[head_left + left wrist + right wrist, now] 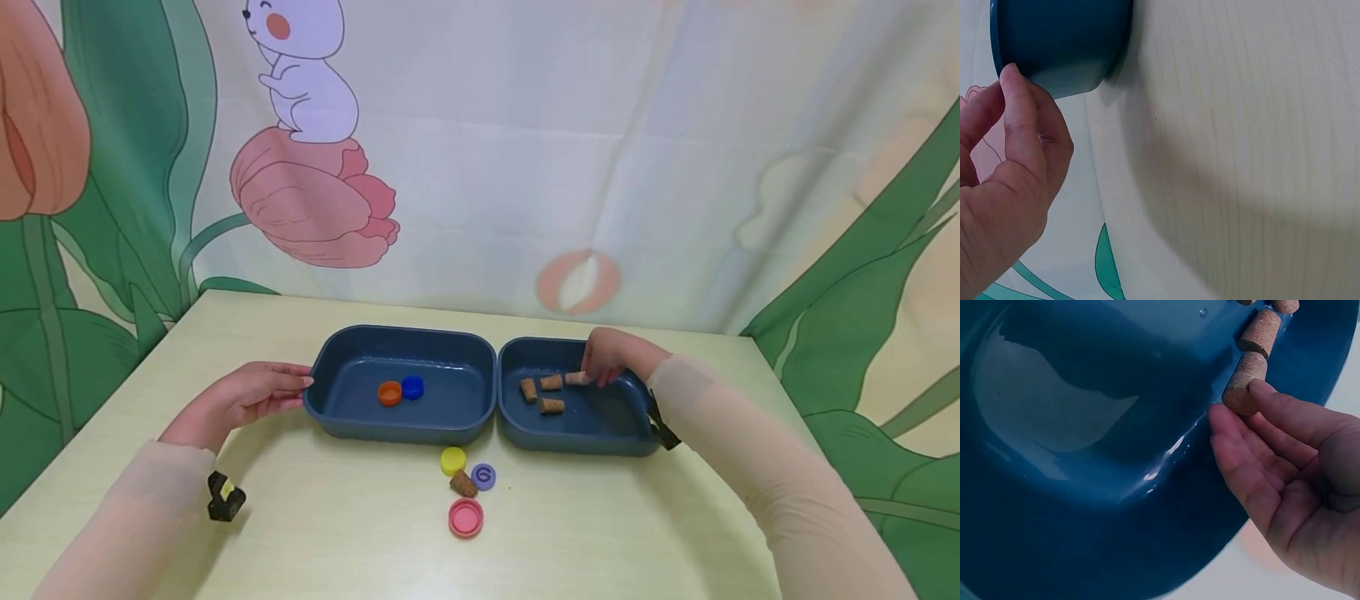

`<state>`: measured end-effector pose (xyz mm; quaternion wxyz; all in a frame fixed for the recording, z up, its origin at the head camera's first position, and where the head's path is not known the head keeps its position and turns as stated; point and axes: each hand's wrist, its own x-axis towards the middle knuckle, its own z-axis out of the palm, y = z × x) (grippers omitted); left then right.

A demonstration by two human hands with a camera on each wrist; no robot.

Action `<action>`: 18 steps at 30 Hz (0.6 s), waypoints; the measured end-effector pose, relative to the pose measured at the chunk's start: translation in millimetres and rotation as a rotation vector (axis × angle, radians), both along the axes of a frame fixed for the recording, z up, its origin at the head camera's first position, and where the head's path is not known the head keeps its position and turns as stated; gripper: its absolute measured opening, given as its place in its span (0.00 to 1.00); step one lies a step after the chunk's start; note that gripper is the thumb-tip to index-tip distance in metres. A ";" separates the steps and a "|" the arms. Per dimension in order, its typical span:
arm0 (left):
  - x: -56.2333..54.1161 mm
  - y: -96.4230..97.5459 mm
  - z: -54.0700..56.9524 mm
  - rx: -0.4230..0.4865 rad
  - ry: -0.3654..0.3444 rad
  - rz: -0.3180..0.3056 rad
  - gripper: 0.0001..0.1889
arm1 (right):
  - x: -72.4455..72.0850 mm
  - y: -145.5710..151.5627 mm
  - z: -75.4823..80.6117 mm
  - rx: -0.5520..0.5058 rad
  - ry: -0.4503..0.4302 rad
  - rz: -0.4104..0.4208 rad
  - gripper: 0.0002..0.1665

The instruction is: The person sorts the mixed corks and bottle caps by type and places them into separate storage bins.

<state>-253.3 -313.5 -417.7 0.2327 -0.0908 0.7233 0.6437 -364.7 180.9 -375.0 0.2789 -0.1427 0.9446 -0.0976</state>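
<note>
My left hand [251,393] pinches the left rim of a dark blue tray [405,429]; in the left wrist view the fingertips meet at the edge of its wall. Inside that tray lie an orange bottle cap [389,393] and a blue bottle cap [412,387]. Over the smaller blue tray [577,444] on the right, my right hand [617,354] reaches in. Its thumb and fingers pinch a cork stopper [1244,381] near the tray's back wall. Beside it are several other cork stoppers, one of them [1261,332] close to the pinched one's narrow end.
In front of the trays, a yellow cap [453,460], a purple cap [483,477] marked with a digit, a cork stopper [463,484] and a pink cap [466,517] lie on the pale table [337,533]. Behind the table hangs a printed curtain [480,167].
</note>
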 end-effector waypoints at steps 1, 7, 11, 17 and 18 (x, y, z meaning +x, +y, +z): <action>0.0 -0.1 -0.4 0.002 0.000 0.001 0.28 | 0.1 -0.4 -0.6 0.001 -0.002 -0.002 0.17; -0.1 -0.2 0.1 -0.001 0.001 0.004 0.29 | -0.1 -3.7 -5.2 0.017 -0.002 -0.012 0.15; 0.6 -0.2 0.7 -0.005 0.000 0.002 0.30 | -0.8 -6.5 -9.2 0.033 -0.009 -0.022 0.13; 0.8 -0.2 -0.2 0.001 0.002 0.000 0.29 | 0.5 -9.8 -13.0 0.074 -0.036 -0.038 0.16; 0.7 -0.2 -0.6 0.002 0.003 -0.001 0.29 | 0.7 -10.0 -13.6 0.079 -0.043 -0.039 0.16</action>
